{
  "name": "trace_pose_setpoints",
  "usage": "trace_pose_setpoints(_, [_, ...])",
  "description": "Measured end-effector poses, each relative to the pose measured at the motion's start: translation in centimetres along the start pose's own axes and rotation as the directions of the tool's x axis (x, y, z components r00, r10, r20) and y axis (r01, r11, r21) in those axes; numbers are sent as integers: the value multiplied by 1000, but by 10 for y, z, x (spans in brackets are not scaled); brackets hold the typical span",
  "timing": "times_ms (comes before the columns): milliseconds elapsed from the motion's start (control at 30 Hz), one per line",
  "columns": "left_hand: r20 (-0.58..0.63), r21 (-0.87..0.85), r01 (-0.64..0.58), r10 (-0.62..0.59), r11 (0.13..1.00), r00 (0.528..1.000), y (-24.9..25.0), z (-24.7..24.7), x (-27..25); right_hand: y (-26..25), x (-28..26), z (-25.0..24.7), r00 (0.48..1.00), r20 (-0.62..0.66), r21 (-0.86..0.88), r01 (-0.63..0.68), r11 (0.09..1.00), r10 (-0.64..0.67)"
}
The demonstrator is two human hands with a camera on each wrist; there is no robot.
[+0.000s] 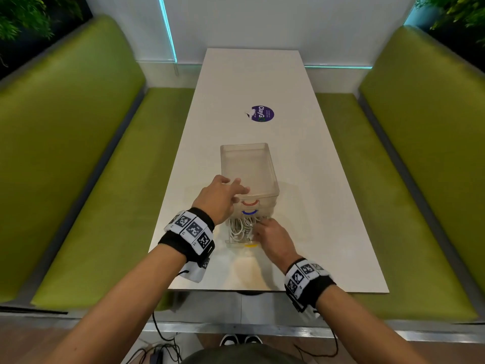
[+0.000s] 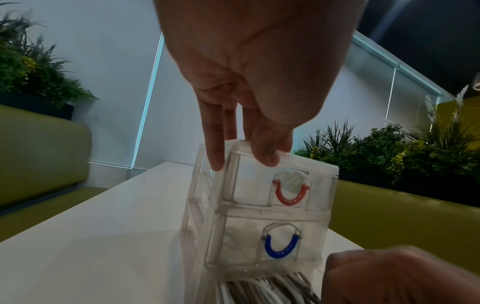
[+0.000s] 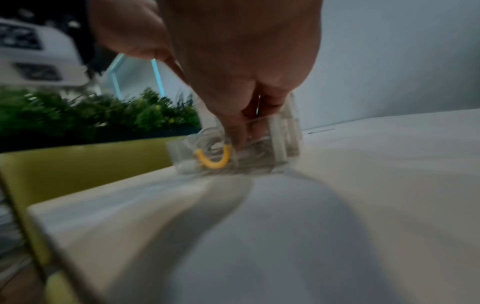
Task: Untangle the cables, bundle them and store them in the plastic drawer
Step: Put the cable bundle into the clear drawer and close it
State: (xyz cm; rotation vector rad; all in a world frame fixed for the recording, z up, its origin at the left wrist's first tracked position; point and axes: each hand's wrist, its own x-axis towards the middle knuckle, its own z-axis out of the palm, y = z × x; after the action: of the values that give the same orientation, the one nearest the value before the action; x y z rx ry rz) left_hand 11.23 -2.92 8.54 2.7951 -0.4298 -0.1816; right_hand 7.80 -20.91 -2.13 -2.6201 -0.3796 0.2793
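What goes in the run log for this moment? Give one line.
left hand: steadies drawer unit top | right hand: in open bottom drawer | white cables: inside drawer

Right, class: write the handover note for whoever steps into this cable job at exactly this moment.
Left hand: straight fingers rest on the front top edge of the clear drawer unit, steadying it; no grip.
Right hand: fingers down in the pulled-out bottom drawer (yellow handle), on the white cables; exact grip unclear.
Done: cables are in the drawer; none on the white table.
Left: settle the cables, push the drawer shut. Red- and blue-handled drawers are closed.
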Motion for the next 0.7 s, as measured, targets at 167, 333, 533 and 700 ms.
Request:
trace_pose_setpoints(167, [5,-14,8,-7,1000,1000,1,2,-1,3,-2,7,990,72,-104,130,986,-123])
trace_pose_setpoints(333, [9,-4,-6,6,1000,1000,-2,3,0,0,-8,-3,975,145,-114,188,975,-171])
trace_pose_setpoints(533, [3,-70,-10,11,998,1000,-2,2,-1,9,0,-3,978,125,-68,175,982,-165])
trace_pose_setpoints(700, [1,-92,0,0,996,1000,-4,3,-1,10,3,6,980,-139,-33,141,989,-144])
